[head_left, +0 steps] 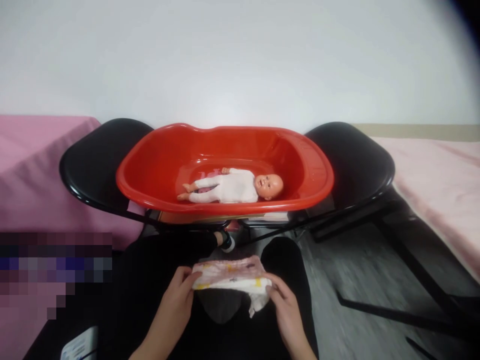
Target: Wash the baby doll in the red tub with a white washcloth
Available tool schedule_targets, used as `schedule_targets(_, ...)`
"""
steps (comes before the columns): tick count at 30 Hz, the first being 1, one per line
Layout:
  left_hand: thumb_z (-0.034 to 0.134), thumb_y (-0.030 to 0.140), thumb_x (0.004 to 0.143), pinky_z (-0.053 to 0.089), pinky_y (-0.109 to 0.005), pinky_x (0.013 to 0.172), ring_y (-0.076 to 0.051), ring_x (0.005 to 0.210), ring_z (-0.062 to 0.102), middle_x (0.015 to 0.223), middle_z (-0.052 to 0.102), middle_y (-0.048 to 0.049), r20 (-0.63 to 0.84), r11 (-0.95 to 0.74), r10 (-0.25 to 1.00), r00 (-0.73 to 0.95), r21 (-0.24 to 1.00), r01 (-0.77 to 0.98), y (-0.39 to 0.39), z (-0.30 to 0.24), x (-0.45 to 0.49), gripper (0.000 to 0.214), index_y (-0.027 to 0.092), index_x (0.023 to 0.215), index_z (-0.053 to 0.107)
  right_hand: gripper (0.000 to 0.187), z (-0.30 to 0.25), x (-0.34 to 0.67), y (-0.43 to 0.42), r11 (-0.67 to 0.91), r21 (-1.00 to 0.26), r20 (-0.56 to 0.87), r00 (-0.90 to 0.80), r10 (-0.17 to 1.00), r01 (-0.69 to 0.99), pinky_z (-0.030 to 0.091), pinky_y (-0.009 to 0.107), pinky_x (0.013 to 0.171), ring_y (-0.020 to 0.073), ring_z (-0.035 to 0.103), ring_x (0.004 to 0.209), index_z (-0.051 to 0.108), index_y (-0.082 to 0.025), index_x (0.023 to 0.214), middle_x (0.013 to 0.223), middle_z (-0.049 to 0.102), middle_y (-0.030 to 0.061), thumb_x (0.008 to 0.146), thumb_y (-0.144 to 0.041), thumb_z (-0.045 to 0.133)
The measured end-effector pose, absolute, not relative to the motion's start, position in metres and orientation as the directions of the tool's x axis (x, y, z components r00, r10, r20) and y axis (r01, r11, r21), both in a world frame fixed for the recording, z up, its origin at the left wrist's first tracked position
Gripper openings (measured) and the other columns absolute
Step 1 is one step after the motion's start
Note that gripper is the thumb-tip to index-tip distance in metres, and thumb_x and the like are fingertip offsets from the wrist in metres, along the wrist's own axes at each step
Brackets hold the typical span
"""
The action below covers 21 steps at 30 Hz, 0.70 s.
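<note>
A folded diaper (230,276), white and pink with yellow tabs, lies across my lap. My left hand (173,306) pinches its left end, and my right hand (288,313) grips its right end. In front of me a red plastic baby tub (157,165) rests across two black chairs. A baby doll (234,186) in a white suit lies on its back inside the tub, head to the right.
One black chair (93,160) stands left of the tub and another black chair (356,160) stands right of it. A pink-covered bed (37,165) is at the left, a lighter pink bed (442,190) at the right. Grey floor (356,280) shows lower right.
</note>
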<state>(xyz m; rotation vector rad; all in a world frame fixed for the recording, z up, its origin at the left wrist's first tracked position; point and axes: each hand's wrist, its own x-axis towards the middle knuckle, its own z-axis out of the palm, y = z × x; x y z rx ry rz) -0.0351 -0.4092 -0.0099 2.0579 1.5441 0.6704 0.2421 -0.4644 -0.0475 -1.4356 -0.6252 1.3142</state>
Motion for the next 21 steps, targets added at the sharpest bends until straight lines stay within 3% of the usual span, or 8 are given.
schedule_targets(3, 0.043, 0.016, 0.087, 0.053, -0.026, 0.077, -0.016, 0.087, 0.062, 0.102, 0.056, -0.0075, 0.134, -0.263, 0.964, 0.23, 0.613, 0.745, -0.406, -0.007, -0.035, 0.031, 0.02, 0.104, 0.068, 0.033, -0.045, 0.245, -0.465, -0.33, -0.919, -0.374, 0.212, 0.903, -0.214, 0.045, 0.041, 0.093, 0.0309, 0.058, 0.107, 0.074, -0.023, 0.104, 0.113, 0.067, 0.0093, 0.074, -0.037, 0.071)
schedule_targets(6, 0.041, 0.019, 0.089, 0.053, -0.029, 0.078, -0.017, 0.088, 0.063, 0.099, 0.059, -0.0072, 0.092, -0.226, 0.972, 0.217, 0.629, 0.744, -0.401, -0.007, -0.035, 0.032, 0.021, 0.104, 0.069, 0.031, -0.044, 0.238, -0.46, -0.296, -0.953, -0.303, 0.186, 0.935, -0.065, 0.042, 0.039, 0.099, 0.0283, 0.056, 0.112, 0.073, -0.026, 0.108, 0.118, 0.064, 0.0073, 0.078, -0.032, 0.067)
schedule_targets(10, 0.044, 0.03, 0.09, 0.05, -0.037, 0.091, -0.021, 0.099, 0.062, 0.102, 0.066, -0.0063, -0.025, -0.068, 0.992, 0.122, 0.711, 0.7, -0.393, -0.009, -0.039, 0.031, 0.022, 0.108, 0.068, 0.03, -0.039, 0.229, -0.448, -0.177, -0.964, -0.141, 0.184, 0.973, 0.197, 0.043, 0.037, 0.096, 0.0261, 0.056, 0.107, 0.07, -0.028, 0.113, 0.11, 0.063, 0.008, 0.085, -0.031, 0.06)
schedule_targets(14, 0.047, 0.038, 0.09, 0.05, -0.036, 0.093, -0.022, 0.103, 0.062, 0.108, 0.067, -0.0057, -0.126, 0.1, 0.992, 0.001, 0.791, 0.604, -0.387, -0.004, -0.043, 0.03, 0.022, 0.106, 0.067, 0.028, -0.035, 0.229, -0.441, -0.085, -0.937, -0.031, 0.16, 0.987, 0.339, 0.045, 0.036, 0.086, 0.0259, 0.057, 0.097, 0.069, -0.029, 0.113, 0.102, 0.063, 0.0085, 0.089, -0.034, 0.057)
schedule_targets(21, 0.043, 0.031, 0.094, 0.052, -0.031, 0.088, -0.018, 0.095, 0.063, 0.104, 0.063, -0.0063, 0.111, -0.124, 0.992, 0.061, 0.746, 0.655, -0.395, -0.008, -0.039, 0.03, 0.021, 0.111, 0.067, 0.015, -0.043, 0.239, -0.441, -0.098, -0.804, 0.056, 0.239, 0.969, 0.586, 0.039, 0.041, 0.083, 0.0267, 0.054, 0.086, 0.069, -0.027, 0.094, 0.088, 0.063, 0.0064, 0.082, -0.025, 0.062)
